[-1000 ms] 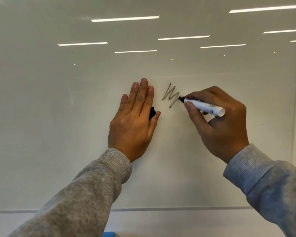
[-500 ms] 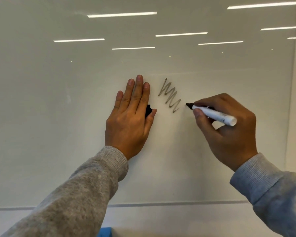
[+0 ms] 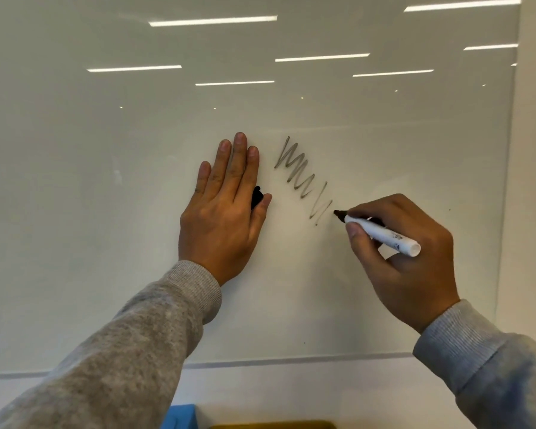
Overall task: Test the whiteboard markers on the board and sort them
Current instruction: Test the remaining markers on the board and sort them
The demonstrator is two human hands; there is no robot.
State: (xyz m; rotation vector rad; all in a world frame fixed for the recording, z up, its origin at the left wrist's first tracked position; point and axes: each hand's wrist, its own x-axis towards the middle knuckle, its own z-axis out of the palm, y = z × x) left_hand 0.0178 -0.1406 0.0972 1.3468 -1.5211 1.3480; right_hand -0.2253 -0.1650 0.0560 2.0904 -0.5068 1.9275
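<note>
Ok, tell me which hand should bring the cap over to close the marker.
Left. The left hand already holds the black cap against the whiteboard; the right hand grips the marker.

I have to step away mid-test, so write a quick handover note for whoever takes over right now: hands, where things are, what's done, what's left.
Right hand: grips the uncapped white marker, tip at the lower end of the scribble.
Left hand: fingers straight, flat on the whiteboard, with a black cap tucked between thumb and palm.
Done: a zigzag test line is drawn; it is grey and fades toward its lower end, so this marker looks weak.
Left: judge it, recap it, sort it. A blue object and a yellow one show at the bottom edge, possibly sorting bins; no other markers are in view.
</note>
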